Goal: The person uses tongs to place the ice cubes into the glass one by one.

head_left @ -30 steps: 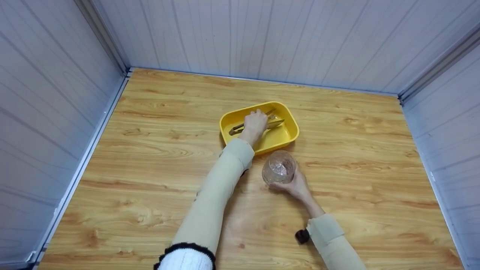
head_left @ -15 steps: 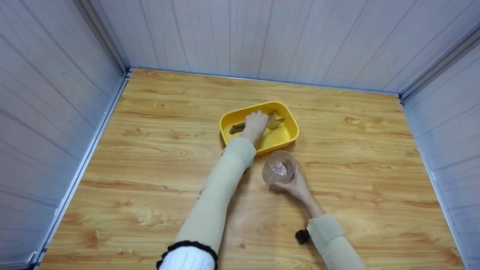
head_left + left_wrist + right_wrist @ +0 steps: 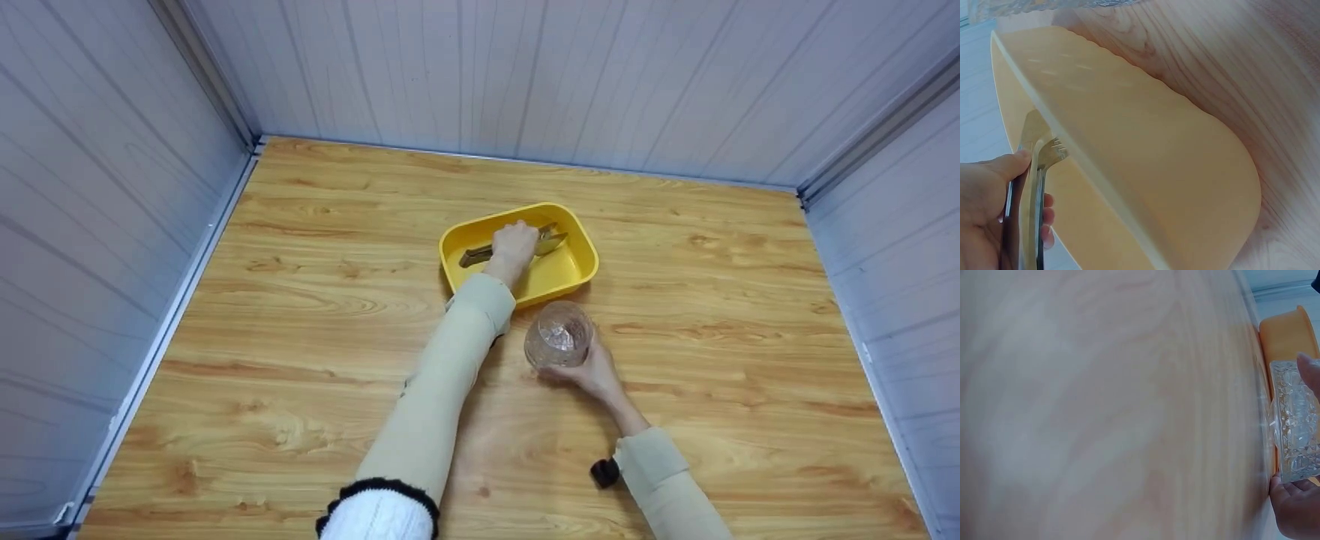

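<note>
My left hand (image 3: 514, 246) reaches into a yellow plastic tub (image 3: 555, 282) and grips metal food tongs (image 3: 550, 244), their handle end pointing left and their tips right. In the left wrist view the thumb lies on one arm of the tongs (image 3: 1028, 197) and the fingers curl round the other. One tip has fork-like teeth; the near wall of the tub hides the far ends. My right hand (image 3: 595, 370) holds a clear, cut-pattern glass (image 3: 559, 337) upright on the table, just in front of the tub. Thumb and fingers span the glass (image 3: 1297, 422) in the right wrist view.
A wood-grain tabletop (image 3: 315, 300) lies under everything. Pale panels close it in at the back (image 3: 480, 75), left (image 3: 97, 187) and right (image 3: 900, 262). A small black device (image 3: 604, 473) sits at the right cuff.
My left hand has squeezed the tongs, so their arms and tips are closer together. The left forearm has shifted slightly right. My right hand and the glass have stayed put.
</note>
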Available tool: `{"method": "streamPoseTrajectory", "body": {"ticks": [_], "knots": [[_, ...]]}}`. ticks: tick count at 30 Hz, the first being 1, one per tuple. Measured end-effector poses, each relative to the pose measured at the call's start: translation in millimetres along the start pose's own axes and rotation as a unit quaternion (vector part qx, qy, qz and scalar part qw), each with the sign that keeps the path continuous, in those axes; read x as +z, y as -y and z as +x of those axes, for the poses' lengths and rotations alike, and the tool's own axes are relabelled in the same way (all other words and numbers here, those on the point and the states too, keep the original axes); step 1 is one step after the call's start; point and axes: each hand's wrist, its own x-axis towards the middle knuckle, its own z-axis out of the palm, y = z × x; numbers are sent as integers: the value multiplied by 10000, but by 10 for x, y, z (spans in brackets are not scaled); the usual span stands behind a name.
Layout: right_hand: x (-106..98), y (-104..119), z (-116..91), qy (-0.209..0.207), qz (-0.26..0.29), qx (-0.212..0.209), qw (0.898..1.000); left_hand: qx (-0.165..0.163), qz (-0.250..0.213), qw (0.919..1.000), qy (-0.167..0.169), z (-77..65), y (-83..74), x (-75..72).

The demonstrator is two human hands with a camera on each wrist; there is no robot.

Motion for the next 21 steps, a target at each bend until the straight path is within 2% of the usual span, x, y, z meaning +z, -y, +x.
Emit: {"method": "streamPoseTrajectory", "body": {"ticks": [11,21], "knots": [[-1,0,-6,-9,12,-74,10000,-3,-79,9999,-133,25,4,12],[-9,6,-12,22,-24,71,10000,31,-102,9997,-224,29,-1,19]]}}
